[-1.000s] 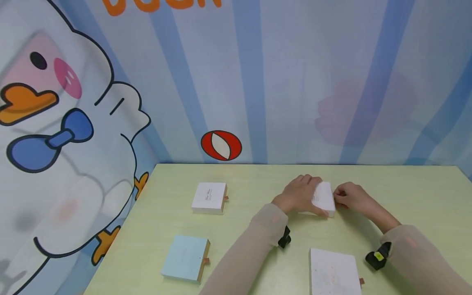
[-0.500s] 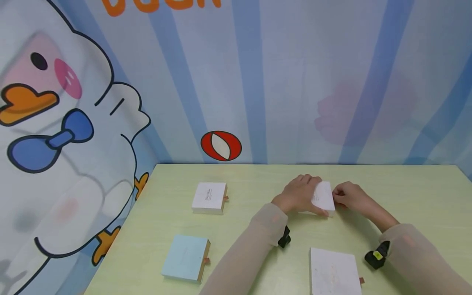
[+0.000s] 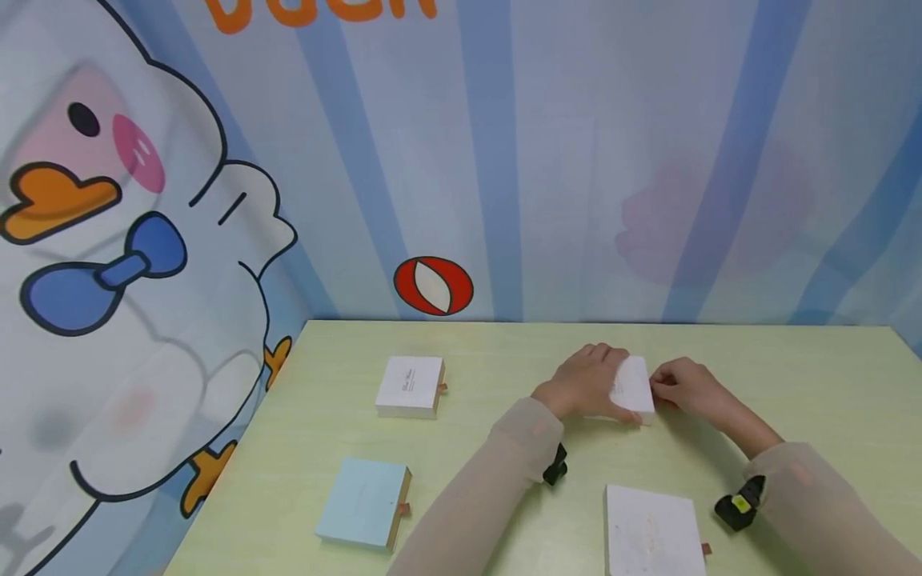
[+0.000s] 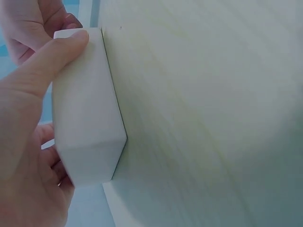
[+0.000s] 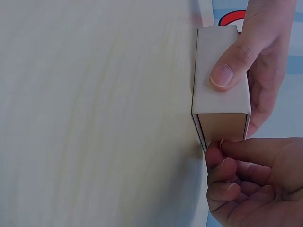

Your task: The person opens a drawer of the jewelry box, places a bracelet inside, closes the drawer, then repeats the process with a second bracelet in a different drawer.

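A small white drawer box (image 3: pixel 635 387) lies on the table towards the back right, faint print on its lid. My left hand (image 3: pixel 587 382) grips it from the left; in the left wrist view the thumb lies along the white side wall (image 4: pixel 87 104) and the fingers curl round the far side. At the right end, my right hand (image 3: pixel 690 389) has thumb and forefinger pinched together. The right wrist view shows these fingertips at the brown drawer front (image 5: pixel 221 124), pinching its small pull tab, which is mostly hidden. The drawer front looks level with the sleeve's edge.
On the pale table (image 3: pixel 497 352) are a white box (image 3: pixel 408 386) at back left, a light blue box (image 3: pixel 363 502) at front left and a larger white box (image 3: pixel 654 532) at front right. Each has a brown tab on its right. A patterned wall (image 3: pixel 547 160) stands behind.
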Action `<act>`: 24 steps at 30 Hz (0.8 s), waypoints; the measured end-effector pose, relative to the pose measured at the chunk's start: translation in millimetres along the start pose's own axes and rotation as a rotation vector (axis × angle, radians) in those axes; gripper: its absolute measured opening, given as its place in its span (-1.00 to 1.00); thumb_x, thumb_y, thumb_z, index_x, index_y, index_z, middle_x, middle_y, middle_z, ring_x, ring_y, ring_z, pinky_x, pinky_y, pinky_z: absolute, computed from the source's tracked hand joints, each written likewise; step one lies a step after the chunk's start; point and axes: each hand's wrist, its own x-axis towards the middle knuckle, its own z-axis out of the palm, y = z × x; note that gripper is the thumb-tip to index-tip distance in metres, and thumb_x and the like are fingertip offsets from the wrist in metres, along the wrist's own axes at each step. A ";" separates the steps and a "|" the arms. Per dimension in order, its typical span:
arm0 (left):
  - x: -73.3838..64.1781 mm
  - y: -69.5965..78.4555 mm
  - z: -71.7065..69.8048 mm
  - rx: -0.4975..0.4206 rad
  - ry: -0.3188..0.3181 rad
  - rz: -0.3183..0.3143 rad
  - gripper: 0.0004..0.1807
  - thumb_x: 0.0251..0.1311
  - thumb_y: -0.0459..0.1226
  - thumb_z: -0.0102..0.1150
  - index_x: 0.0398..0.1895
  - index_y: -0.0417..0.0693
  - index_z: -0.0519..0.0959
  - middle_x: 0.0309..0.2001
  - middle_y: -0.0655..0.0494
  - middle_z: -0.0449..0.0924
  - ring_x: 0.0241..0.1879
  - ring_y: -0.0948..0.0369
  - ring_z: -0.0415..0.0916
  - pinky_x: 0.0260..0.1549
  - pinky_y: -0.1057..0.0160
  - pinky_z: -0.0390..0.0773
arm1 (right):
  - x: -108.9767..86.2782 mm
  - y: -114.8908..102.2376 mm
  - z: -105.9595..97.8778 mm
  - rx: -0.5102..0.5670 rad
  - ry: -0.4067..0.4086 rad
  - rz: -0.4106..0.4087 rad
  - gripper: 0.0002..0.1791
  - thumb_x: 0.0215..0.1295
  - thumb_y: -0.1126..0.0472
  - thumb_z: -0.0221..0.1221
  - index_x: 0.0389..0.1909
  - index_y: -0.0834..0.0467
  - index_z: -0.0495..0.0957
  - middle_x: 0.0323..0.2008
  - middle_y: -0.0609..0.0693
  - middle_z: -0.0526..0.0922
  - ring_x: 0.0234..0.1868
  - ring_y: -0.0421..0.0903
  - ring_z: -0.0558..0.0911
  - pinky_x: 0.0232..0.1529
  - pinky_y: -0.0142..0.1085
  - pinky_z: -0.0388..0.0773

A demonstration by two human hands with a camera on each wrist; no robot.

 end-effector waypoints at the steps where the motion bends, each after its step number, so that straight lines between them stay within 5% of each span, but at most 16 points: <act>1: 0.1 0.9 0.0 0.003 -0.003 -0.002 0.06 0.01 0.38 0.26 0.49 0.08 0.16 0.28 0.22 0.31 0.19 0.31 0.26 0.19 0.45 0.22 | -1.1 0.0 -0.7 0.007 0.002 0.001 -0.84 0.40 0.40 0.11 -0.37 0.39 0.58 -0.62 -0.02 0.50 -0.56 -0.11 0.41 -0.50 -0.30 0.37; 7: 1.6 4.8 -1.6 0.040 -0.017 -0.013 0.09 0.03 0.40 0.21 0.51 0.03 0.13 0.35 0.19 0.28 0.30 0.27 0.21 0.27 0.39 0.19 | -7.9 1.0 -5.7 0.036 0.027 -0.003 -0.80 0.42 0.33 0.15 -0.25 0.44 0.62 -0.53 0.02 0.59 -0.51 -0.05 0.50 -0.50 -0.29 0.44; 16: -2.1 1.4 -2.4 0.060 -0.050 -0.024 0.26 -0.01 0.55 -0.01 0.61 0.04 -0.10 0.54 0.19 0.02 0.51 0.20 -0.07 0.43 0.30 -0.15 | -20.6 -0.3 -12.5 0.010 0.056 -0.025 -0.74 0.45 0.28 0.14 -0.11 0.44 0.61 -0.37 0.05 0.69 -0.44 -0.02 0.61 -0.47 -0.25 0.54; 24: -10.9 1.1 -20.3 0.019 -0.012 -0.028 0.17 0.09 0.53 -0.10 0.61 0.07 -0.07 0.54 0.20 0.02 0.51 0.22 -0.07 0.43 0.31 -0.13 | -35.6 -3.2 -20.7 -0.120 0.150 -0.059 -0.77 0.44 0.28 0.16 -0.13 0.41 0.61 -0.31 0.11 0.68 -0.36 0.01 0.63 -0.40 -0.20 0.55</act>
